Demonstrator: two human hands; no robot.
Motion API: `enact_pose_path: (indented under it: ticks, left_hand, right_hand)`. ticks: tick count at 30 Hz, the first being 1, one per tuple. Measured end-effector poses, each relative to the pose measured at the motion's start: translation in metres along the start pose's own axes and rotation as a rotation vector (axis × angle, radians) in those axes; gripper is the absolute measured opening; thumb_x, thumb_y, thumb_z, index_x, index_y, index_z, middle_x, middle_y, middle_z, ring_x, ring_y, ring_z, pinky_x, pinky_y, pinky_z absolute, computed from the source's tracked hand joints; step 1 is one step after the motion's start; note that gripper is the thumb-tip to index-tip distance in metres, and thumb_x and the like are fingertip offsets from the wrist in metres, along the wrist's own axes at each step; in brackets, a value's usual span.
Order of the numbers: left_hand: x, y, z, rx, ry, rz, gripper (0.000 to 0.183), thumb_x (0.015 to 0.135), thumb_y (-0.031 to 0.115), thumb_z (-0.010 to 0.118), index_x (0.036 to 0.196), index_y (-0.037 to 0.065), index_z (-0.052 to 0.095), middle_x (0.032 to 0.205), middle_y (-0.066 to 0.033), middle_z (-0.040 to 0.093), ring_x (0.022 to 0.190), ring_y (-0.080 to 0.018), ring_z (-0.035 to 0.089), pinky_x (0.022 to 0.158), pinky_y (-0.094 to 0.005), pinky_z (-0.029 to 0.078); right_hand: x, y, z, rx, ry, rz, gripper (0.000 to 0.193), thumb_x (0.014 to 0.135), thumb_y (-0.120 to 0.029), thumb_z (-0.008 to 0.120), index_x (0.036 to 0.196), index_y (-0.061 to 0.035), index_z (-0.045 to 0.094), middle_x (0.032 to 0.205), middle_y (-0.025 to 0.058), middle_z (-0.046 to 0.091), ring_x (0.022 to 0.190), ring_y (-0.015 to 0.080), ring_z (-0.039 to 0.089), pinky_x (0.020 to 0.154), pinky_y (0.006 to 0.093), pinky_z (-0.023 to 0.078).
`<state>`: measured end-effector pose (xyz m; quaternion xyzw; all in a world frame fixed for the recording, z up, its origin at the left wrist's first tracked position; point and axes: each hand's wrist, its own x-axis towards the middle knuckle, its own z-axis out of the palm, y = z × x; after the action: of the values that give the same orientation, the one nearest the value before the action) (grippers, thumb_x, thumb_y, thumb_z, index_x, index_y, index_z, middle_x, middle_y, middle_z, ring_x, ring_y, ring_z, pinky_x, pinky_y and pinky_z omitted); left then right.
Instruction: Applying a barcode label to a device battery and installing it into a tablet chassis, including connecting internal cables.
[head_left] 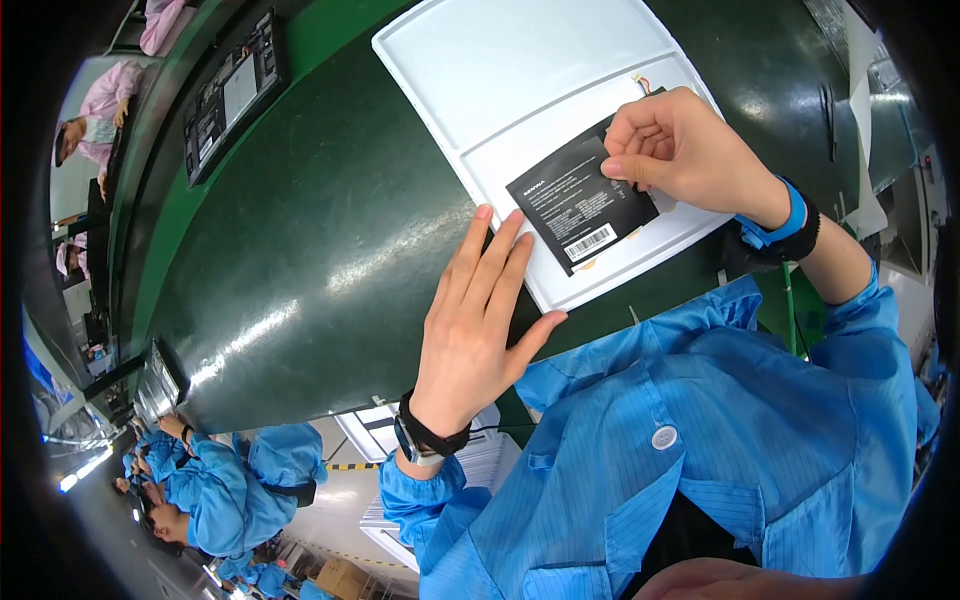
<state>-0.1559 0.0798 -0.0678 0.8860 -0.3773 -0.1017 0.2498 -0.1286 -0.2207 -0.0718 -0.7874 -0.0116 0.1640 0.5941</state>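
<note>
A flat black battery pack (560, 195) with white print and a barcode label lies in the lower compartment of a white plastic tray (540, 60). My right hand (690, 155) is over the battery's right part, thumb and forefinger closed in a pinch on its face. Whatever sits between those fingertips is too small or hidden to make out. Red and yellow wires (642, 84) stick up just beyond the knuckles. My left hand (470, 320) is open, its fingers spread and their tips at the tray's left edge, beside the battery.
The tray rests on a dark green, shiny bench (330, 230). At the far left, an opened laptop chassis (232, 98) lies on a green strip. Co-workers in blue (230, 490) and pink (105, 95) are along the left. White trays (480, 465) are stacked below the bench edge.
</note>
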Motion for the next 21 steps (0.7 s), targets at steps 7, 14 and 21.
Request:
enact_pose_path:
  ticks: [7,14,21]
  left_hand:
    - [0.0023,0.0027,-0.0007,0.006,-0.007,-0.01,0.075,0.082,0.026,0.087,0.146,-0.001,0.059,0.159,-0.017,0.052,0.155,-0.0409,0.038,0.119,-0.0525,0.043]
    - [0.0017,0.002,-0.0008,0.012,-0.009,-0.009,0.075,0.082,0.026,0.087,0.146,-0.001,0.059,0.159,-0.0173,0.052,0.155,-0.0409,0.038,0.118,-0.0526,0.044]
    - [0.0019,0.0013,-0.0028,0.008,-0.013,-0.014,0.076,0.082,0.026,0.088,0.146,-0.001,0.059,0.159,-0.0172,0.052,0.155,-0.0407,0.038,0.118,-0.0525,0.044]
  right_hand:
    - [-0.0006,0.0023,0.0024,-0.085,0.053,-0.044,0.012,0.092,-0.004,0.079,0.088,0.0037,0.071,0.072,0.0063,0.07,0.064,0.0084,0.064,0.062,0.025,0.052]
    - [0.0015,-0.0021,0.0013,-0.088,0.051,0.004,0.013,0.092,-0.004,0.08,0.087,0.0047,0.071,0.071,0.0078,0.07,0.064,0.0105,0.065,0.062,0.026,0.053]
    - [0.0028,-0.0021,0.0026,-0.137,0.069,-0.015,0.013,0.091,-0.005,0.081,0.087,0.0049,0.072,0.072,0.0088,0.072,0.064,0.0118,0.066,0.064,0.0266,0.054]
